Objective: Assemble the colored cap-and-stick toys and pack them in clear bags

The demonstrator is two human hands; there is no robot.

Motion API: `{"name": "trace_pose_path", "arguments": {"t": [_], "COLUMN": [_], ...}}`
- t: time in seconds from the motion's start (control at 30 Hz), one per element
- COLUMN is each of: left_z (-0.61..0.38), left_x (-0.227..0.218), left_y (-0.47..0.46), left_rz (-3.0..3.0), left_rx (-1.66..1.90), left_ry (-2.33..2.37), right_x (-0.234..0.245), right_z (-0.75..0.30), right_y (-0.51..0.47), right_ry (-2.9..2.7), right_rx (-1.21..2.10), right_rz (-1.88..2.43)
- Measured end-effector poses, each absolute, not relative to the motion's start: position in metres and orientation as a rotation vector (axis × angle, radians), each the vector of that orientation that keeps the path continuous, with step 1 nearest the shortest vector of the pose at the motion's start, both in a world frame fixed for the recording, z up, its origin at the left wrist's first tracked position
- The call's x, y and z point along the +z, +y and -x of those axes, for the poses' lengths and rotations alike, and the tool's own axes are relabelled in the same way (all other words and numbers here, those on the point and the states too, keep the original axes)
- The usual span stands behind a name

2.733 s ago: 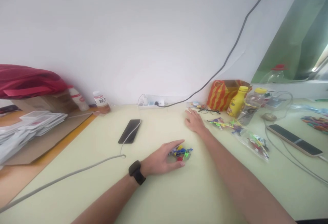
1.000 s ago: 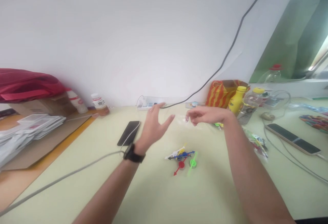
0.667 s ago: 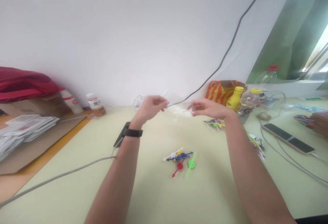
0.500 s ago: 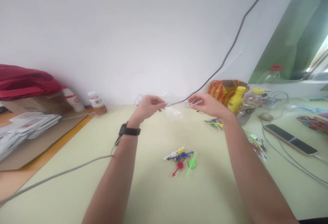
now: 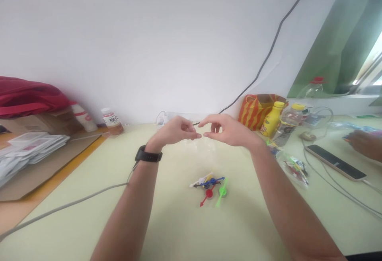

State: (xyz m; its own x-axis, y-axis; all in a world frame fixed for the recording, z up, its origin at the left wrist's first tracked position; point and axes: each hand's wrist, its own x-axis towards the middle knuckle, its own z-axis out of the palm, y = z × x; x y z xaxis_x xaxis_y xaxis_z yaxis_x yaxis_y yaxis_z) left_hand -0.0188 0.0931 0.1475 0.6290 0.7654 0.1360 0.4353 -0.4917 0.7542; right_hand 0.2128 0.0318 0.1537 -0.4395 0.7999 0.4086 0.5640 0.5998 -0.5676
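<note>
My left hand (image 5: 179,129), with a black watch on its wrist, is raised over the table in a pinch. A faint clear plastic bag (image 5: 201,151) hangs just below its fingertips and seems to be held by them. My right hand (image 5: 227,129) is close beside it, thumb and index finger parted, with nothing visible between them. Below both hands a small heap of plastic arrow spinners lies on the table: a red spinner (image 5: 209,194), a green spinner (image 5: 222,191), a blue spinner (image 5: 211,181), and white, yellow and black ones partly overlapping.
Bagged spinners (image 5: 294,167) lie right of my right forearm, near a phone (image 5: 336,161) and a striped bag (image 5: 253,111). Bottles stand at the back, including a yellow bottle (image 5: 272,118). Another person's hand (image 5: 365,143) is at the right edge. A grey cable (image 5: 74,201) crosses the left side.
My hands have come closer together, and my right thumb and index finger have spread. The clear bag now hangs lower. Another person's hand has moved further into view at the right.
</note>
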Motion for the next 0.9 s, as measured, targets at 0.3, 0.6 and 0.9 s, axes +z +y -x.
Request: {"name": "trace_pose_path", "arguments": {"t": [0.3, 0.6, 0.9], "left_z": [0.017, 0.016, 0.011], "left_x": [0.151, 0.153, 0.150], "left_y": [0.090, 0.089, 0.092], "left_rz": [-2.169, -2.112, -2.037], "left_rx": [0.627, 0.623, 0.608], "left_ry": [0.873, 0.781, 0.724], "right_x": [0.154, 0.154, 0.145], "right_z": [-0.212, -0.209, -0.202], "right_y": [0.031, 0.029, 0.032], "right_ry": [-2.201, -2.224, -2.228], "right_rx": [0.441, 0.452, 0.158], "right_rz": [1.084, 1.184, 1.229]}}
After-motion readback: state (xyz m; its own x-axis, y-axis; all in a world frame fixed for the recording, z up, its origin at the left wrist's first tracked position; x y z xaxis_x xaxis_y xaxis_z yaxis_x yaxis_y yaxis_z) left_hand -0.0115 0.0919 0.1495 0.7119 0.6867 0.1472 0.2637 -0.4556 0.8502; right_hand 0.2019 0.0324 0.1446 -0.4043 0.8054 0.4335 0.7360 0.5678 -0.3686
